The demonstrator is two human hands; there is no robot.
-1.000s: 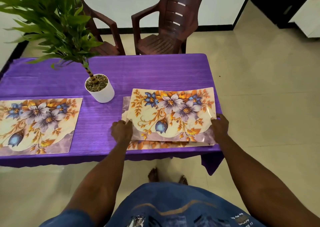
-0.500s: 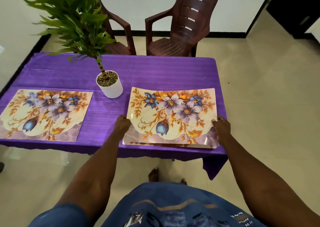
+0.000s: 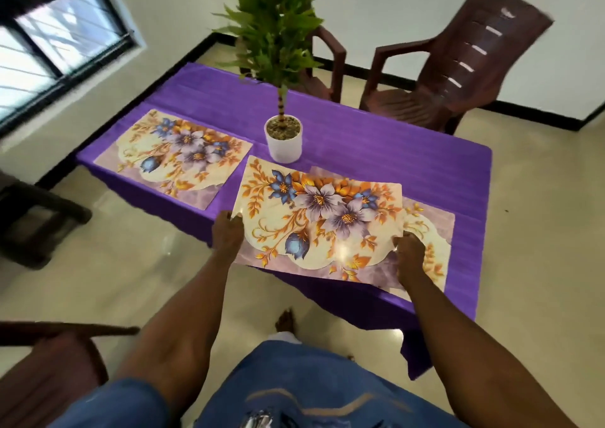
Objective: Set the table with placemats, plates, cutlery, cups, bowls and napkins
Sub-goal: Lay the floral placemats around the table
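Note:
A glossy floral placemat [image 3: 314,221] is lifted off the purple-clothed table [image 3: 409,165]. My left hand [image 3: 227,235] grips its left edge and my right hand [image 3: 409,256] pinches its right edge. Under it, at the table's near right, another floral placemat [image 3: 432,231] lies flat and shows past the held one's right side. A third floral placemat [image 3: 173,156] lies flat at the table's left end.
A white pot with a tall green plant [image 3: 283,138] stands mid-table just beyond the held mat. Two brown plastic chairs [image 3: 455,64] stand behind the table. Another dark chair [image 3: 49,362] is at my near left, and dark furniture [image 3: 32,218] on the left.
I have lifted the top placemat off the stack and shifted it left, uncovering the mat beneath. The view has swung round to the left, so the table now appears at an angle.

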